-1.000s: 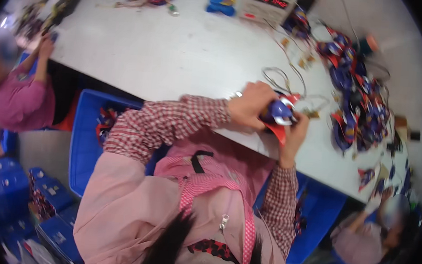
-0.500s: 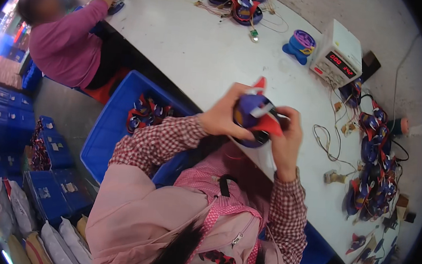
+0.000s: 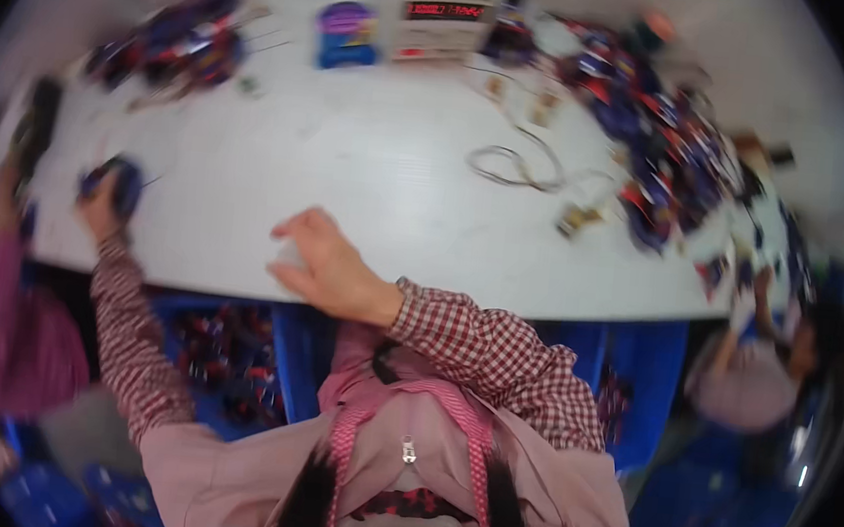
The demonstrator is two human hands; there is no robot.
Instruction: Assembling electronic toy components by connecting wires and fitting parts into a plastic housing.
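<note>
My left hand (image 3: 100,207) reaches out to the left end of the white table, its fingers closed round a dark blue-purple toy part (image 3: 126,187). The view is blurred, so the part's finer detail is lost; a thin wire-like line sticks out at its side. Over the table's front edge, before my body, my right hand (image 3: 329,267) has thumb and fingers apart and holds nothing.
A white power supply (image 3: 442,14) stands at the back beside a blue and purple toy (image 3: 347,36). Piled toy parts (image 3: 645,122) and a loose cable (image 3: 515,171) lie right. Another person (image 3: 19,339) sits at left. Blue bins (image 3: 289,352) sit below the edge.
The view has swung to the left-right level of the table. My left hand has carried the toy part away leftward; my right hand has let go of it.
</note>
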